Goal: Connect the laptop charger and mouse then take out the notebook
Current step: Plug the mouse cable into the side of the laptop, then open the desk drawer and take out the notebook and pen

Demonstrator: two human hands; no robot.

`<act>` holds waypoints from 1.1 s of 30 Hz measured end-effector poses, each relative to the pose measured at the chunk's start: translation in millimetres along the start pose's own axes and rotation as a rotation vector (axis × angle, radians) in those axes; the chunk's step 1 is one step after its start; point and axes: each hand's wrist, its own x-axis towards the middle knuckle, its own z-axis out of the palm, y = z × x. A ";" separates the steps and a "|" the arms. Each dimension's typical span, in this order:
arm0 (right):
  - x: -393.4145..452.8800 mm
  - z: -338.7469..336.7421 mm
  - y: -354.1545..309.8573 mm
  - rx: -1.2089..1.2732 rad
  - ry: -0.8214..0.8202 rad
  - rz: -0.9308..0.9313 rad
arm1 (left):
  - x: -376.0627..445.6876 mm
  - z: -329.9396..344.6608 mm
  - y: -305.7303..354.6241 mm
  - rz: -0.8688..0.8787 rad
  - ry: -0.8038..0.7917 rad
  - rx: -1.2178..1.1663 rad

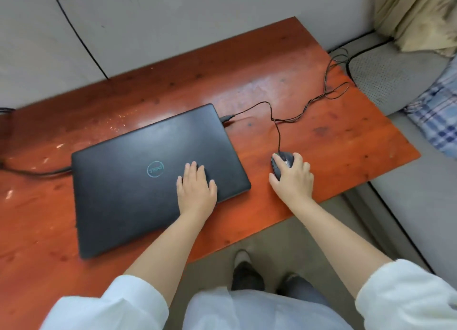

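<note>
A closed black laptop (pixel 138 171) lies on the red-brown wooden table (pixel 321 136). My left hand (pixel 196 187) rests flat on its lid near the right front corner, fingers spread. My right hand (pixel 294 176) grips a black wired mouse (pixel 278 165) just right of the laptop. The mouse cable (pixel 279 117) loops across the table, and its plug (pixel 226 118) sits in the laptop's back right side. A black charger cable (pixel 37 172) reaches the laptop's left edge. No notebook shows.
A grey sofa (pixel 400 82) with a blue checked cloth (pixel 435 117) and a beige cloth (pixel 420 15) stands at the right. A black cable (pixel 74 30) runs down the wall behind. My shoes (pixel 247 275) are on the floor below the table's front edge.
</note>
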 end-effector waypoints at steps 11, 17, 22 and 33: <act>-92.2 -0.5 8.1 -0.019 0.121 -0.301 | -142.1 7.8 -76.7 -0.036 0.216 -0.029; -207.7 48.4 36.5 0.118 0.015 -0.343 | -260.3 49.8 -123.2 -0.343 0.135 -0.138; -235.7 81.1 44.6 0.053 -0.207 -0.287 | -289.4 73.6 -163.3 -0.614 0.070 -0.281; -162.5 221.6 27.3 0.368 -0.288 -0.039 | -195.9 211.0 -230.2 -0.505 0.140 -0.510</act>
